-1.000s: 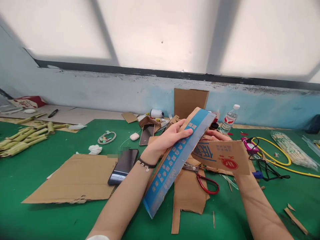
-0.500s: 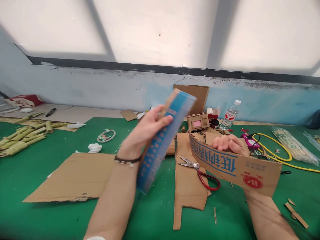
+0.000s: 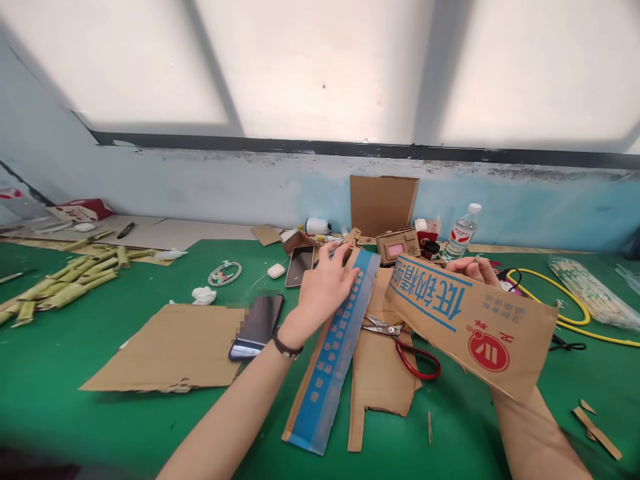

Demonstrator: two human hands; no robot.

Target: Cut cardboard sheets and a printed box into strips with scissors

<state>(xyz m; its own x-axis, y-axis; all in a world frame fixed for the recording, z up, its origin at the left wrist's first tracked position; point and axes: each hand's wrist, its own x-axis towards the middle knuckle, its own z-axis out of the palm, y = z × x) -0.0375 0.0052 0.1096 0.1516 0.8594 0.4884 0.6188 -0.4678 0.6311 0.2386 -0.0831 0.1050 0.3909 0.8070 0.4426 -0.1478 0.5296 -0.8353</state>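
Observation:
My left hand lies with fingers spread on the upper end of a long cardboard strip with a blue printed band, which rests flat on the green table. My right hand grips the far edge of a brown cardboard piece with blue characters and a red round logo, held tilted above the table; most of that hand is hidden behind it. Red-handled scissors lie between the two pieces on another cardboard sheet.
A large cardboard sheet and a dark phone lie to the left. Bamboo pieces sit at far left. At the back stand a cardboard box, a small cardboard model and a water bottle. Yellow cable lies right.
My left hand has lowered the blue-banded strip from mid-air onto the table and opened over it. The right hand has tipped its cardboard piece up, printed face toward me.

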